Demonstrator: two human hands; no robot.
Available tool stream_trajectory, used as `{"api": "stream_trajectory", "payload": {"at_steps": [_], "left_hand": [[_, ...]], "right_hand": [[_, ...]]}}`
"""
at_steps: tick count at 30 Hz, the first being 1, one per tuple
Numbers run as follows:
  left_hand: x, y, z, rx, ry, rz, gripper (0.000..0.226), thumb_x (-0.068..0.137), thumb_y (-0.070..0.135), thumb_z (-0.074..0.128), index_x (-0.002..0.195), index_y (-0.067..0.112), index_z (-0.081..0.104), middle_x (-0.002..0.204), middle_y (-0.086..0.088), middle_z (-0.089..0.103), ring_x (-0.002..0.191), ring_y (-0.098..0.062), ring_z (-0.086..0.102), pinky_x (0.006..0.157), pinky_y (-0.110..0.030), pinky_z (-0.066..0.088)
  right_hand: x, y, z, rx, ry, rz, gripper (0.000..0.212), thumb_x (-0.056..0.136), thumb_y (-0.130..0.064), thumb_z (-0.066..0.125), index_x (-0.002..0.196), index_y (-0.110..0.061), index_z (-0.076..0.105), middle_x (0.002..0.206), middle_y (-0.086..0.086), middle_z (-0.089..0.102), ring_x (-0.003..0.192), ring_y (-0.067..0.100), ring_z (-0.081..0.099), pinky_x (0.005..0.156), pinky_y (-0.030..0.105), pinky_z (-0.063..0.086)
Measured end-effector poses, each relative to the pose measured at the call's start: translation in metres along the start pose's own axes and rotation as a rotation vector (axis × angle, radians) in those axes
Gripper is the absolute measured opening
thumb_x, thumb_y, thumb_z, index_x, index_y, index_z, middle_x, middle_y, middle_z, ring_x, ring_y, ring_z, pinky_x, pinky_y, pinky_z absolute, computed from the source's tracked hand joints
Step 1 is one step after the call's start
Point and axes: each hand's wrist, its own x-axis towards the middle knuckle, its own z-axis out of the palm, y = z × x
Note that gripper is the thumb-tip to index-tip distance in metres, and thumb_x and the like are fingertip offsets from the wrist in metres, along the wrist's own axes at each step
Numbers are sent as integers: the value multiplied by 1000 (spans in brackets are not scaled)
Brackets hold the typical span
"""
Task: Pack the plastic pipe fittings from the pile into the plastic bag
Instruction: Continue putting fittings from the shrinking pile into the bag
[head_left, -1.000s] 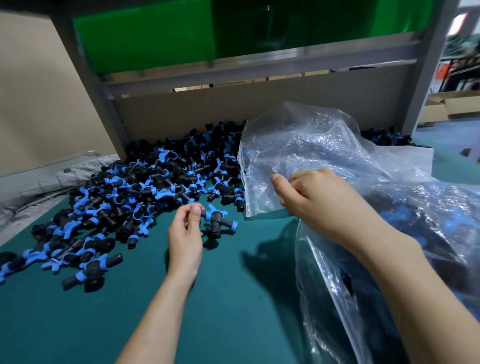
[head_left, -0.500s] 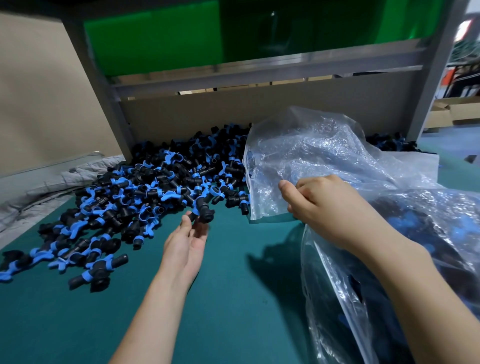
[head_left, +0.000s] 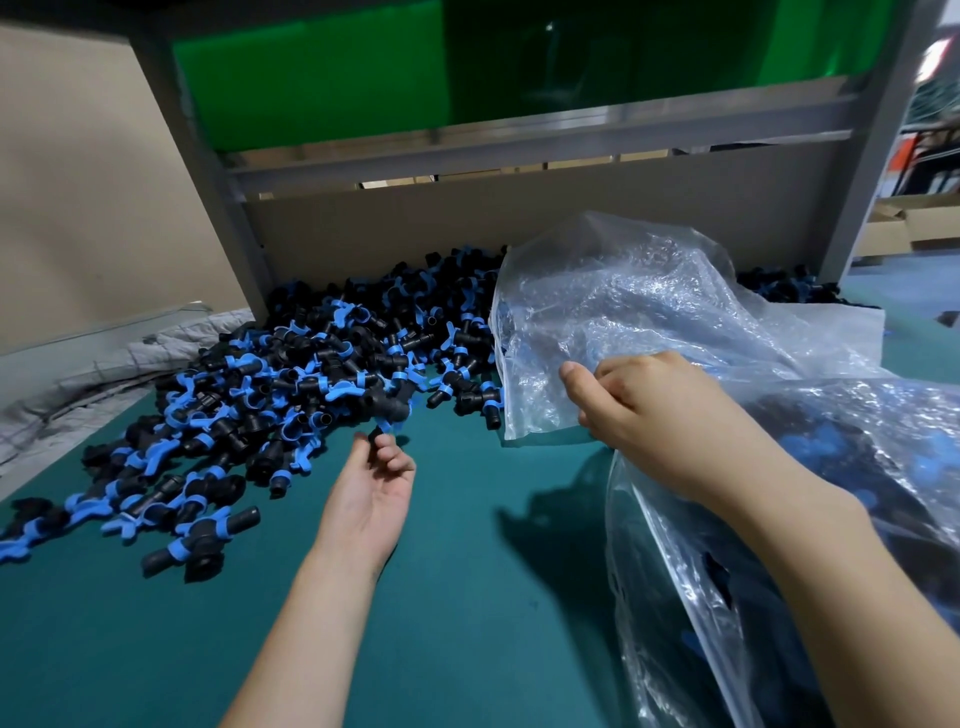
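— Where are the fittings?
— Most lie in a loose pile at centre left of the frame: stubby black T-shaped pieces with ribbed ends and bright blue winged collars, heaped on a smooth dark-green mat against a plain cardboard board

— And the hands?
— Well apart. The left hand, palm up in the lower middle, pinches one fitting by its thin end between thumb and fingertips at the near edge of the pile. That piece is blurred, so I'd only say it seems lifted just off the mat

— The right one?
— The right hand, knuckles up at centre right, has its fingers curled on the crinkled rim of the plastic bag, thumb sticking out to the left

— What is the bag like?
— Clear, thin, glossy film, crumpled. Its upper flap stands puffed above the hand; the lower part sags toward the lower right, with dark and blue shapes showing through it

— Anything else around?
— A grey metal frame with a green panel across the top, and a grey quilted cloth at the left edge
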Motion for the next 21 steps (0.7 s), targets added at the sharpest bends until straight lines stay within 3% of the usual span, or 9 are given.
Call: {"api": "stream_trajectory", "payload": {"at_steps": [5,9,12,16,19,21], "left_hand": [[0,0,-1,43,-29,-46,18,105,13,40,94,8,53,67,-2,53,54,-7,43,50,-17,39],[-10,-9,3,284,-99,-2,16,103,15,44,105,6,56,72,-3,59,56,-8,46,51,-20,40],[-23,-25,13,485,-208,-32,16,100,18,48,108,10,60,80,-5,64,58,-9,47,52,-20,43],[-53,-50,31,710,-417,-83,15,84,18,62,92,14,74,83,-12,62,66,-15,56,57,-23,48],[-78,-72,41,850,-572,-135,13,93,14,60,90,15,72,79,-11,66,63,-18,58,55,-24,47],[-95,-87,48,842,-657,-148,13,93,18,57,93,14,70,82,-12,68,68,-22,61,64,-30,50]], "right_hand": [[0,-2,-1,-8,-5,0,68,99,-52,27,62,0,52,73,15,62,73,35,57,75,43,48],[-1,-4,-2,4,10,-2,67,99,-51,28,61,-1,51,74,14,62,73,34,57,74,42,48],[-1,-6,-3,25,35,-13,68,99,-51,28,59,-1,50,74,11,61,73,34,57,73,43,48],[-2,-11,-7,38,90,-37,68,99,-49,27,56,-4,54,72,8,59,71,34,56,71,43,47],[-2,-15,-10,37,125,-58,67,99,-50,27,57,-6,56,72,6,60,72,34,56,70,43,47],[-3,-20,-11,7,148,-81,65,101,-48,29,54,-9,52,71,5,59,71,34,56,68,42,46]]}}
